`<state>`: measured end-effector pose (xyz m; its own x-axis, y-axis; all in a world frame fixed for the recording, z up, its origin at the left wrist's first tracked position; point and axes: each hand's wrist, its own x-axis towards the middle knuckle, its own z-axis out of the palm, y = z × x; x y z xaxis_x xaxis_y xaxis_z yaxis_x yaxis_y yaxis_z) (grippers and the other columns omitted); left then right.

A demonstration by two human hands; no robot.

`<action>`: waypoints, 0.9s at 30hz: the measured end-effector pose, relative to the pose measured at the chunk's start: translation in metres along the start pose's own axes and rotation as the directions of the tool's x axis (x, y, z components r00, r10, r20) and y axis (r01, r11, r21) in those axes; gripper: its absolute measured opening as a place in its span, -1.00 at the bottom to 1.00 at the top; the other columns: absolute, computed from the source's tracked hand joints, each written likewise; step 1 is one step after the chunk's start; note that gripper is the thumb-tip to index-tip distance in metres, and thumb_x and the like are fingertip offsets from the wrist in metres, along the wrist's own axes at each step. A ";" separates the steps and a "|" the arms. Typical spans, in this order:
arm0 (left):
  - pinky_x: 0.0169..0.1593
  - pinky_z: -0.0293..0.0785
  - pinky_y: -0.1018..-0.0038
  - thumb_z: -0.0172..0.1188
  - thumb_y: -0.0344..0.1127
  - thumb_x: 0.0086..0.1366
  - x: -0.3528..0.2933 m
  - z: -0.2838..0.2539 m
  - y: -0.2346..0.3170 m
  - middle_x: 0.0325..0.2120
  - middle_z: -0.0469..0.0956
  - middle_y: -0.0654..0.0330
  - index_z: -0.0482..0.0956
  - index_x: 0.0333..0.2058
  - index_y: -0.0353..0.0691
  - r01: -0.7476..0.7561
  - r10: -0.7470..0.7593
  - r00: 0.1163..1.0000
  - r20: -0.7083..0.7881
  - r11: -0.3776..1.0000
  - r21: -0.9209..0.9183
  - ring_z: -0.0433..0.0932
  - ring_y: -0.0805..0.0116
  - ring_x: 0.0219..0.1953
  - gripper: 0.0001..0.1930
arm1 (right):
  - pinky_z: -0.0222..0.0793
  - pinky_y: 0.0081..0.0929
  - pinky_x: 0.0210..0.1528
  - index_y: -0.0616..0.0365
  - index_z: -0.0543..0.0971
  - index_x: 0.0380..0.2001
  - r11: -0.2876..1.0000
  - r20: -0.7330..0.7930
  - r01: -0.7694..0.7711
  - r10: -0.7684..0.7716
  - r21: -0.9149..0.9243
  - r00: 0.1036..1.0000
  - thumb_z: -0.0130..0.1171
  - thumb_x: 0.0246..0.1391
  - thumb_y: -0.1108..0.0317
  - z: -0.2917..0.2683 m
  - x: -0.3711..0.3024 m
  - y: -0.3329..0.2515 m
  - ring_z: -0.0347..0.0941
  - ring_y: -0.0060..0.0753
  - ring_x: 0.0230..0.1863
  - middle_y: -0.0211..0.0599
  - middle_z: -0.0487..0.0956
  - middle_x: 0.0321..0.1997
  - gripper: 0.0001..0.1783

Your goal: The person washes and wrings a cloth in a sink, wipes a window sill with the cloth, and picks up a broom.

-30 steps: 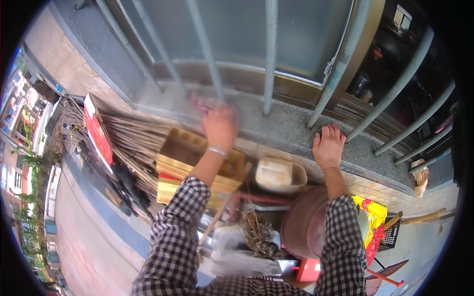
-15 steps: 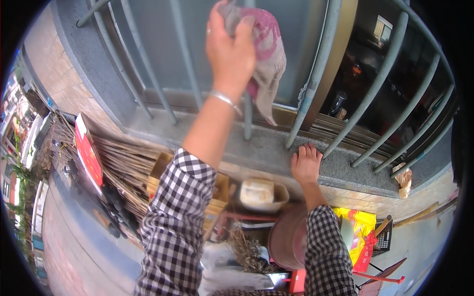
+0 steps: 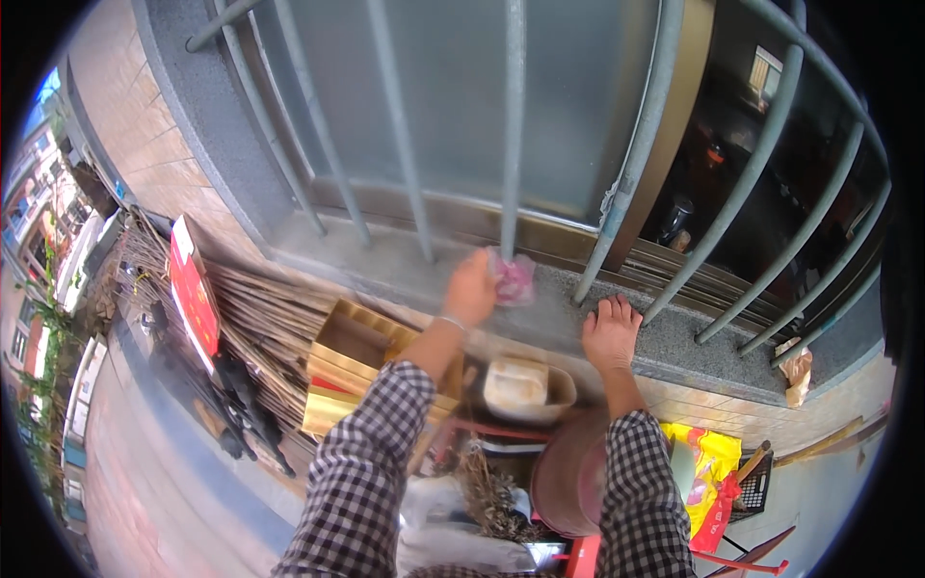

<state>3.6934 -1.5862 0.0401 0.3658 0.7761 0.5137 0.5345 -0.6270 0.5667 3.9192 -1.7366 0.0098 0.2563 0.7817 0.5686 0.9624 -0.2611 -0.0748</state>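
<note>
A grey-and-pink cloth (image 3: 513,279) is gripped in my left hand (image 3: 472,289), low at the foot of one of the window bars (image 3: 513,125). The cloth lies against the bar's lower end, just above the stone sill (image 3: 385,270). My left hand is slightly blurred, and much of the cloth is hidden inside it. Farther right, my right hand (image 3: 611,332) rests flat on the sill's front edge between two bars, its fingers spread and holding nothing. Behind the bars is a frosted window pane (image 3: 453,106); to its right, a dark opening shows the room inside.
Below the sill stand a gold box (image 3: 356,332), a cream plastic tub (image 3: 530,385) and a large reddish bucket (image 3: 568,472). Bundled sticks (image 3: 260,308) and a red board (image 3: 195,294) lean at left. A yellow-and-red bag (image 3: 708,472) and black crate (image 3: 756,482) sit at right.
My left hand has brought the cloth down from high on the bars to a bar's foot at the sill. My right hand stays on the sill. The view has shifted slightly.
</note>
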 end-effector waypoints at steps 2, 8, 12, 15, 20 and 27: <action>-0.06 0.40 0.14 0.17 -0.32 0.17 0.017 -0.034 0.011 -0.23 0.52 -0.14 0.38 -0.07 -0.27 0.129 -0.165 0.979 -0.120 0.958 -0.258 0.47 -0.20 -0.15 -0.64 | 0.06 -0.02 0.16 0.18 0.47 -0.28 1.000 -0.028 0.005 -0.005 -0.008 1.000 0.07 -0.01 0.23 0.002 -0.006 0.006 0.25 -0.11 0.19 -0.14 0.50 -0.01 -0.72; -0.10 0.42 0.36 0.11 -0.28 0.21 0.131 -0.219 0.118 -0.27 0.55 0.03 0.43 -0.17 -0.32 -0.270 0.001 0.595 -0.804 0.942 -0.198 0.54 0.17 -0.22 -0.73 | 0.08 -0.01 0.12 0.14 0.45 -0.29 0.999 -0.016 0.022 -0.023 -0.050 1.000 0.08 0.00 0.22 -0.006 -0.006 0.012 0.24 -0.11 0.18 -0.17 0.50 -0.05 -0.74; -0.09 0.43 0.23 0.04 -0.27 0.25 0.212 -0.243 0.094 -0.18 0.52 -0.02 0.38 -0.10 -0.31 -0.248 0.219 0.700 -0.680 0.967 0.056 0.52 0.02 -0.21 -0.70 | 0.09 0.01 0.09 0.13 0.45 -0.29 0.999 -0.001 0.034 -0.034 -0.031 0.999 0.08 0.00 0.21 -0.005 -0.001 -0.002 0.24 -0.11 0.16 -0.16 0.48 -0.04 -0.74; 0.07 0.38 0.26 0.05 -0.17 0.24 0.204 -0.210 0.055 -0.01 0.46 -0.06 0.30 0.07 -0.35 -0.229 0.153 0.783 -0.602 0.972 -0.050 0.49 -0.04 -0.07 -0.51 | 0.09 0.00 0.09 0.12 0.45 -0.29 0.998 0.001 0.040 -0.040 -0.049 0.999 0.08 0.00 0.21 -0.001 -0.001 0.002 0.25 -0.10 0.15 -0.14 0.47 -0.03 -0.75; -0.09 0.37 0.08 0.15 -0.14 0.21 0.111 -0.106 0.002 -0.29 0.51 -0.25 0.30 -0.10 -0.35 -0.112 0.016 0.809 -0.588 0.986 -0.127 0.47 -0.27 -0.17 -0.56 | 0.10 -0.01 0.11 0.13 0.45 -0.28 0.996 0.012 0.044 -0.043 -0.082 0.999 0.08 0.01 0.21 -0.007 -0.002 0.012 0.26 -0.09 0.13 -0.14 0.47 -0.05 -0.75; 0.08 0.19 0.01 0.17 -0.16 0.17 0.017 -0.031 -0.077 -0.15 0.49 -0.10 0.32 -0.04 -0.27 0.200 -0.237 0.913 -0.332 0.969 -0.144 0.44 -0.16 -0.06 -0.55 | 0.09 -0.09 0.15 0.17 0.44 -0.16 0.996 0.077 0.009 -0.003 -0.084 0.997 0.03 0.05 0.24 -0.006 0.000 0.003 0.26 -0.10 0.19 -0.16 0.49 0.00 -0.69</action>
<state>3.6344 -1.5269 0.0252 -0.0456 0.8351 0.5482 0.4814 -0.4625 0.7445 3.9211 -1.7408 0.0148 0.2599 0.8239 0.5036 0.9538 -0.3004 -0.0007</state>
